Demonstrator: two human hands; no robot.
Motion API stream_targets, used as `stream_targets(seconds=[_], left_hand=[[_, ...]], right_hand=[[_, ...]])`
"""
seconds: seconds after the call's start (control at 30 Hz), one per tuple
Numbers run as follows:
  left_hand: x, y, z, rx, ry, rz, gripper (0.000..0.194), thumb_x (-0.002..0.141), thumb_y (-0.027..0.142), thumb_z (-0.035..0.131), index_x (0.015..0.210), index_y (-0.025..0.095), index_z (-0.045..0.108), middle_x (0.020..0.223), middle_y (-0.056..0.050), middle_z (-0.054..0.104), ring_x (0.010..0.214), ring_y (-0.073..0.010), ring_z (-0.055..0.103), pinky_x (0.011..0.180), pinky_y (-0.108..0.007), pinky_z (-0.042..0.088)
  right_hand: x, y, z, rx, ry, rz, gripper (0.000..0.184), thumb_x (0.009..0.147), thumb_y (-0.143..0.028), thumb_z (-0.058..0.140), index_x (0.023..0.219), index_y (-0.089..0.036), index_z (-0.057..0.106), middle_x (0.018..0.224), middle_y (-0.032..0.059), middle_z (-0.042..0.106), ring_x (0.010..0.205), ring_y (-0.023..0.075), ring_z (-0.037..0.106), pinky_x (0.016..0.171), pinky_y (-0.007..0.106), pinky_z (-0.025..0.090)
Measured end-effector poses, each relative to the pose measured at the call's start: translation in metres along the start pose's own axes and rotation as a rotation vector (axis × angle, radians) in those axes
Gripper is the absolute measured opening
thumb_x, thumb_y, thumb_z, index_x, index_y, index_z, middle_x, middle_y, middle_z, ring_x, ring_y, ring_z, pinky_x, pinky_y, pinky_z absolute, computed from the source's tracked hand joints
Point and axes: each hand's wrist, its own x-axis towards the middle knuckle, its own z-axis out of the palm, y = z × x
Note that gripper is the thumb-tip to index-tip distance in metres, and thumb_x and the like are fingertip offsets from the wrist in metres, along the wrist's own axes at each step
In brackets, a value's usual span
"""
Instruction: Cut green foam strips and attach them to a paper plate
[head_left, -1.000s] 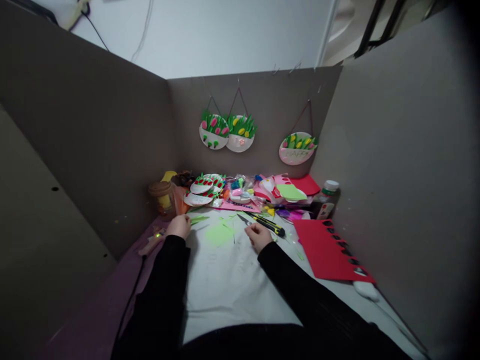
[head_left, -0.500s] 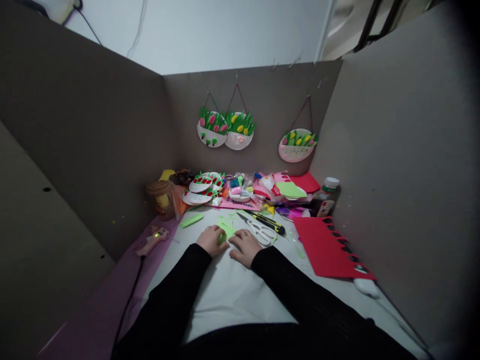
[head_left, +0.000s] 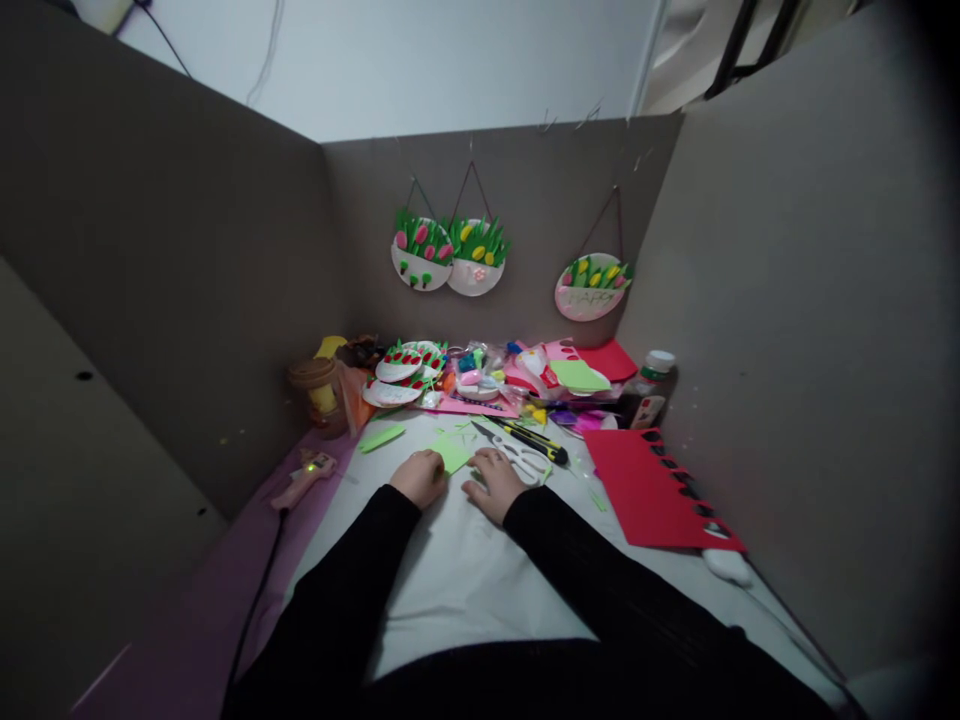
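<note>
A small sheet of light green paper (head_left: 454, 456) lies on the white table cover in front of me, with thin green offcuts behind it. At its left edge, my left hand (head_left: 420, 479) is closed, fingers curled around the paper's near corner; the fingertips are partly hidden. My right hand (head_left: 495, 486) rests to the right of the sheet, fingers apart and bent, with the index finger by the paper's right edge and the thumb stretched toward the left. Just beyond the right hand lie white-handled scissors (head_left: 525, 460), beside a yellow and black utility knife (head_left: 536, 443).
A green leaf-shaped cutout (head_left: 382, 438) lies left. Red paper (head_left: 645, 490) with cut holes lies right, near a bottle (head_left: 652, 385). A pink glue gun (head_left: 304, 478) with a cord sits left. Decorated paper plates (head_left: 397, 392) and craft supplies line the back; grey panels enclose the table.
My right hand has drawn slightly away from my left, its fingers coming off the green paper. More of the sheet shows between the hands. The left hand's fingers have curled in more.
</note>
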Motion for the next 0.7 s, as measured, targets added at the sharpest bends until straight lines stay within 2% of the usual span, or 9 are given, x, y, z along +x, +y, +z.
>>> stream_targets(seconds=[0.1, 0.2, 0.27, 0.33, 0.4, 0.47, 0.53, 0.7], left_hand=[[-0.001, 0.001, -0.002, -0.018, 0.01, 0.004, 0.013, 0.07, 0.018, 0.05, 0.076, 0.015, 0.061, 0.081, -0.008, 0.061, 0.079, -0.0184, 0.055, 0.073, -0.027, 0.04], [-0.001, 0.002, -0.004, -0.027, 0.018, 0.011, 0.012, 0.069, 0.017, 0.05, 0.073, 0.015, 0.061, 0.08, -0.007, 0.06, 0.077, -0.0178, 0.055, 0.071, -0.027, 0.04], [-0.002, 0.003, -0.005, -0.031, 0.016, 0.012, 0.012, 0.069, 0.016, 0.05, 0.071, 0.015, 0.061, 0.079, -0.008, 0.06, 0.077, -0.0179, 0.055, 0.071, -0.027, 0.04], [-0.002, 0.004, -0.006, -0.034, 0.012, 0.015, 0.012, 0.069, 0.015, 0.05, 0.071, 0.015, 0.062, 0.079, -0.008, 0.06, 0.077, -0.0179, 0.055, 0.071, -0.027, 0.04], [-0.001, 0.004, -0.006, -0.033, 0.01, 0.015, 0.013, 0.068, 0.014, 0.049, 0.071, 0.015, 0.062, 0.08, -0.008, 0.06, 0.077, -0.0176, 0.055, 0.071, -0.027, 0.04], [-0.001, 0.005, -0.007, -0.029, 0.004, 0.017, 0.014, 0.068, 0.013, 0.049, 0.071, 0.015, 0.062, 0.08, -0.008, 0.06, 0.077, -0.0175, 0.055, 0.072, -0.027, 0.04], [-0.001, 0.005, -0.008, -0.02, -0.011, 0.028, 0.015, 0.069, 0.012, 0.048, 0.071, 0.015, 0.062, 0.08, -0.008, 0.06, 0.078, -0.0177, 0.055, 0.072, -0.027, 0.041], [-0.004, 0.005, -0.006, 0.022, -0.04, 0.065, 0.017, 0.073, 0.012, 0.045, 0.072, 0.015, 0.062, 0.08, -0.008, 0.06, 0.08, -0.0177, 0.054, 0.074, -0.027, 0.04]], right_hand=[[-0.002, -0.002, -0.003, -0.025, 0.001, -0.044, 0.016, 0.078, -0.032, 0.056, 0.082, -0.018, 0.063, 0.093, 0.0083, 0.055, 0.097, 0.022, 0.044, 0.086, 0.035, 0.035], [-0.003, -0.002, -0.003, -0.052, -0.055, -0.063, 0.02, 0.082, -0.032, 0.051, 0.074, -0.018, 0.063, 0.08, 0.007, 0.057, 0.088, 0.0203, 0.047, 0.081, 0.033, 0.036], [-0.002, 0.0, 0.0, -0.045, -0.087, -0.048, 0.02, 0.083, -0.03, 0.049, 0.077, -0.017, 0.063, 0.079, 0.0069, 0.059, 0.086, 0.0199, 0.048, 0.08, 0.032, 0.037], [0.0, 0.002, 0.003, -0.031, -0.065, -0.009, 0.02, 0.081, -0.028, 0.05, 0.092, -0.016, 0.062, 0.091, 0.0086, 0.061, 0.094, 0.0212, 0.048, 0.083, 0.033, 0.036], [0.001, 0.004, 0.006, -0.017, -0.024, 0.031, 0.035, 0.079, -0.025, 0.051, 0.112, -0.014, 0.055, 0.109, 0.0111, 0.058, 0.103, 0.0229, 0.044, 0.088, 0.035, 0.034], [0.002, 0.006, 0.007, 0.003, -0.001, 0.045, 0.044, 0.077, -0.022, 0.051, 0.12, -0.012, 0.048, 0.115, 0.0122, 0.056, 0.107, 0.0235, 0.042, 0.092, 0.036, 0.033], [0.001, 0.007, 0.007, 0.027, 0.016, 0.028, 0.041, 0.076, -0.019, 0.05, 0.116, -0.012, 0.051, 0.11, 0.011, 0.058, 0.104, 0.023, 0.044, 0.092, 0.035, 0.033], [0.001, 0.006, 0.002, 0.046, 0.073, -0.006, 0.021, 0.074, -0.012, 0.048, 0.092, -0.015, 0.06, 0.094, 0.0084, 0.06, 0.093, 0.0213, 0.047, 0.088, 0.034, 0.036]])
